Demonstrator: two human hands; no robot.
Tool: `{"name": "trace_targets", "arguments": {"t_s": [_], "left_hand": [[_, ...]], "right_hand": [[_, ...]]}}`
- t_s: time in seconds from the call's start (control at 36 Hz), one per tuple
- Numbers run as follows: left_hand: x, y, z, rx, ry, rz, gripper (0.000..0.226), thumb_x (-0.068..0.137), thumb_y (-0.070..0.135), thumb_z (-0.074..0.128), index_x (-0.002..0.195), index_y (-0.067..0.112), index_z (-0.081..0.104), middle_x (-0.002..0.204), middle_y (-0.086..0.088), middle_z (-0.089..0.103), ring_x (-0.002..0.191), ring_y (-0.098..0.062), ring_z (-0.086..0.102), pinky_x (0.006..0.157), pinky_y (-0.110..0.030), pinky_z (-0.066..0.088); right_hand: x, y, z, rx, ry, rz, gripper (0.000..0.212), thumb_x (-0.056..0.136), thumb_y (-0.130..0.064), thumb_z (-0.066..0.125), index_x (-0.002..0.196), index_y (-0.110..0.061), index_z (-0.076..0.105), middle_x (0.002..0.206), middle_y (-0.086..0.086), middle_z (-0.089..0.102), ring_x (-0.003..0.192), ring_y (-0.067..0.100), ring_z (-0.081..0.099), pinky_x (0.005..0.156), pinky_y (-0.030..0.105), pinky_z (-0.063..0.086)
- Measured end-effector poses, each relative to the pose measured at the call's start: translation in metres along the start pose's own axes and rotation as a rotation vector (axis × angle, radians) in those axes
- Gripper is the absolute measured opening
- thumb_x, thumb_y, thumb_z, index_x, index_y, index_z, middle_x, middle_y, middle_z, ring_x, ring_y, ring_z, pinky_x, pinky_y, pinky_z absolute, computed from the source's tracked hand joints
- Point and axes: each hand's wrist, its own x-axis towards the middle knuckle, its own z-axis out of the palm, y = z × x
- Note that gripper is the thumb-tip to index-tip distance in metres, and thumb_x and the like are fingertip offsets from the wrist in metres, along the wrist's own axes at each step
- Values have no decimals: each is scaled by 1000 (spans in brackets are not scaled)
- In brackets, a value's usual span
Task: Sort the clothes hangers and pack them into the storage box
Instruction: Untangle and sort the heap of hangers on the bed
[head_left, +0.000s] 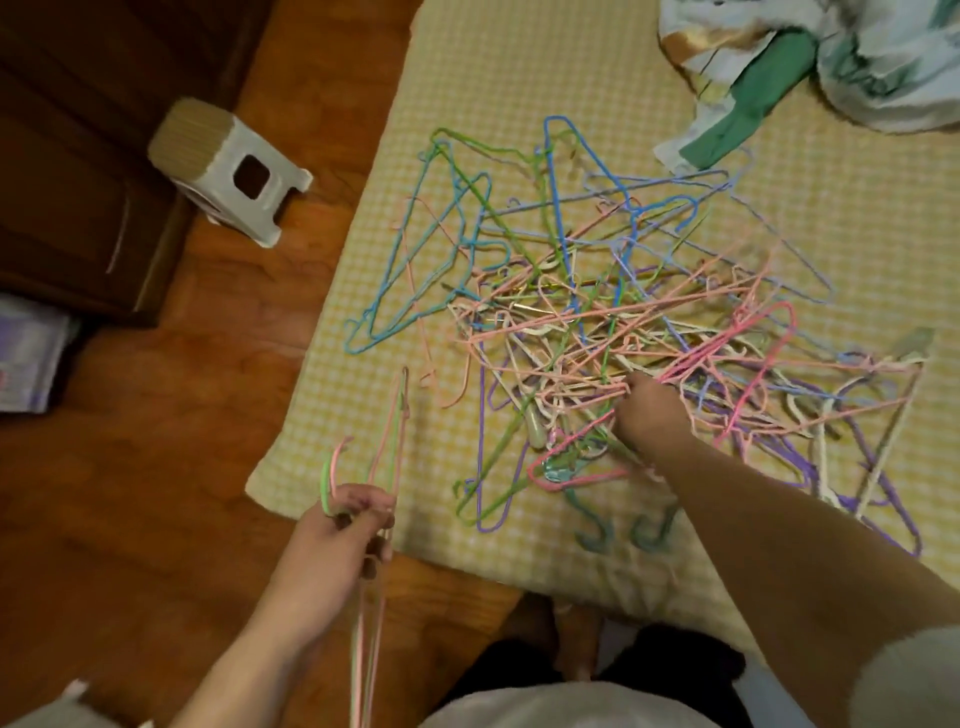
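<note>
Head view, looking down at a bed corner covered with a yellow checked mat, wood floor on the left. Tangled pile of hangers sits mid-mat: thin coated wire types in blue, green, pink, peach, purple and cream, hooks and shoulders interlocked, no order to it. A few blue ones lie spread at the pile's left edge, purple and cream ones at the right edge, two teal hooks at the near edge. Right hand is reaching into the middle of the pile, fingers buried among peach and pink wires; the grip looks curled round strands there, but which hanger it has cannot be told. Left hand is off the bed's near-left corner, over the floor, grip clenched round a small bunch of hangers in pink and green, held edge-on so they read as thin lines running up past the mat's edge and down along the forearm; a green and a pink hook curl over the top of the fist. Left bunch is clear of the pile, not touching it. Crumpled bedding with a green piece in it lies at the mat's far right corner, apart from the pile. White plastic stool stands on the floor beside a dark wood cabinet. A pale purple-and-white box-like item is cut off at the left frame edge; can't tell if it's the storage box.
</note>
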Motion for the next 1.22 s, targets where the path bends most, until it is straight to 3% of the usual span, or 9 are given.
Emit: {"name": "trace_targets", "arguments": {"t_s": [0.11, 0.22, 0.33, 0.64, 0.83, 0.92, 1.06, 1.11, 1.22], "left_hand": [[-9, 7, 3, -47, -23, -7, 10, 99, 3, 58, 103, -3, 66, 77, -10, 64, 65, -24, 59, 53, -29, 42], [-16, 30, 8, -62, -95, 57, 11, 100, 2, 56, 103, -2, 65, 74, -6, 63, 63, -23, 57, 52, -27, 39], [-20, 60, 20, -81, -132, 155, 9, 100, 4, 56, 99, 3, 65, 83, -10, 61, 57, -16, 56, 56, -28, 37], [-41, 142, 65, -46, -257, 437, 14, 100, 0, 53, 101, 5, 66, 81, -7, 63, 62, -21, 56, 56, -29, 37], [-61, 153, 80, -71, -301, 461, 18, 99, 0, 53, 93, 11, 67, 80, -6, 66, 64, -21, 59, 60, -31, 37], [-68, 155, 82, -92, -316, 443, 16, 99, 0, 55, 93, 10, 66, 84, -8, 66, 64, -22, 58, 60, -31, 38], [-69, 155, 80, -109, -344, 423, 13, 98, 0, 56, 97, 8, 66, 86, -8, 65, 58, -16, 59, 57, -30, 41], [-66, 154, 77, -124, -351, 411, 12, 98, 1, 57, 99, 8, 66, 88, -9, 66, 57, -13, 59, 58, -31, 41], [-61, 147, 69, -141, -340, 405, 13, 98, 2, 57, 99, 10, 67, 87, -7, 66, 58, -14, 59, 59, -31, 40]], "right_hand": [[-38, -11, -50, 85, 134, -62, 15, 98, -15, 52, 103, -9, 65, 87, 22, 69, 84, 38, 66, 65, 34, 45], [-90, -14, -99, 414, 250, -72, 17, 98, -6, 53, 89, -19, 58, 71, 3, 57, 51, 5, 54, 49, 6, 35], [-131, -2, -138, 734, 227, -128, 21, 98, -11, 59, 81, -20, 66, 67, -4, 61, 53, 12, 60, 55, 33, 51], [-216, 14, -235, 1014, 546, -109, 24, 102, -10, 52, 85, -11, 69, 56, 1, 64, 47, 10, 59, 50, 24, 52], [-231, 6, -276, 1411, 465, -170, 25, 107, -11, 40, 95, -1, 59, 65, 8, 59, 52, 14, 49, 49, 19, 47], [-230, 7, -286, 1318, 386, -185, 32, 108, -16, 41, 88, -5, 63, 64, 4, 49, 55, 13, 40, 50, 22, 37], [-222, 11, -298, 649, 370, -36, 42, 107, -34, 41, 74, -14, 60, 73, -1, 57, 71, 14, 52, 69, 35, 41], [-217, 15, -299, 693, 338, -53, 45, 107, -35, 41, 69, -15, 53, 64, 0, 53, 67, 20, 52, 76, 44, 46], [-212, 16, -296, 441, 264, -147, 36, 106, -38, 41, 78, -17, 49, 67, -1, 50, 62, 16, 47, 68, 37, 42]]}}
